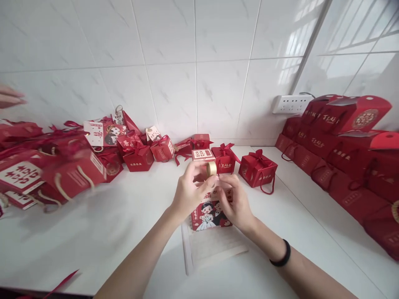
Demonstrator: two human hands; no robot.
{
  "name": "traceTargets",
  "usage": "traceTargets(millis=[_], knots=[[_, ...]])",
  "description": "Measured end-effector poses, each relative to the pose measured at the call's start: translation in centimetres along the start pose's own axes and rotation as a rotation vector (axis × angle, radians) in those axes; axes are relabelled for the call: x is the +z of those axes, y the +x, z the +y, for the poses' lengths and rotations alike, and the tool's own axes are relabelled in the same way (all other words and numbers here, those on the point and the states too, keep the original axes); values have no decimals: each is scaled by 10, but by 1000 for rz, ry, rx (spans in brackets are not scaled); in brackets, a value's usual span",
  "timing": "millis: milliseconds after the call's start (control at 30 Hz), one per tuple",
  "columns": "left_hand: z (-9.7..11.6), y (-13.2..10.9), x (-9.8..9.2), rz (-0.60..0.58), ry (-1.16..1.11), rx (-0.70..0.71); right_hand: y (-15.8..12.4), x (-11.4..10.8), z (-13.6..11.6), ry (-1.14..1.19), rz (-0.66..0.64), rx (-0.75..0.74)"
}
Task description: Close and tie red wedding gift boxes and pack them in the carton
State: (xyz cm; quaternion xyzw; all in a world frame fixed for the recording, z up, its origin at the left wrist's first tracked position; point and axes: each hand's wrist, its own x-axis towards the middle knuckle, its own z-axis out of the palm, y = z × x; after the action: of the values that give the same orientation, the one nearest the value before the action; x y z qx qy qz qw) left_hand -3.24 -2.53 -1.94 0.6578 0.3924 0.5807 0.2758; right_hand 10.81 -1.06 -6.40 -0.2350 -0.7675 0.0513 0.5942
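My left hand [193, 182] holds a small round gold-coloured item [211, 168] between thumb and fingers. Close beside it, my right hand [233, 199] has its fingers pinched together near the left fingertips; whatever they hold is too small to make out. Below and behind both hands stands a red box with a cartoon couple [207, 216] on its front, partly covered by my fingers. The box rests on a pale flat sheet or tray [215, 249].
Red boxes with ribbons [137, 158] line the wall. Many red bags and boxes [75, 170] crowd the left; stacked red boxes [336, 153] fill the right, beside a white power strip [291, 104]. Another person's hand [11, 97] shows at the left edge.
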Motion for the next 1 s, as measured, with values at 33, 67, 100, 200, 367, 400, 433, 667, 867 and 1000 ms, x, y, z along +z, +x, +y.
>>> traceTargets(millis=[33, 67, 100, 200, 367, 400, 433, 667, 867, 1000], knots=[[-4, -3, 2, 32, -65, 12, 0, 0, 0, 4, 0, -24], [-7, -5, 3, 61, -115, 23, 1, -1, 0, -1, -2, -44], [-9, -6, 5, 85, -152, 37, 1, -2, 0, -13, -9, -59], [-12, -6, 6, 126, -176, 88, 3, -3, -3, -52, -29, -86], [-10, -6, 5, 131, -35, 132, 4, -3, -6, -69, -34, -93], [-10, -6, 5, 127, -27, 136, 3, -3, -5, -66, -37, -94], [-9, -6, 5, 126, -26, 138, 3, -3, -5, -65, -41, -97], [-8, -8, 3, 104, 12, 146, 1, -4, -3, -101, -62, -110], [-6, -9, 1, 61, 63, 123, 2, -4, -3, -122, -65, -109], [-5, -11, -2, -4, -12, 121, 1, -5, -2, -144, -67, -123]])
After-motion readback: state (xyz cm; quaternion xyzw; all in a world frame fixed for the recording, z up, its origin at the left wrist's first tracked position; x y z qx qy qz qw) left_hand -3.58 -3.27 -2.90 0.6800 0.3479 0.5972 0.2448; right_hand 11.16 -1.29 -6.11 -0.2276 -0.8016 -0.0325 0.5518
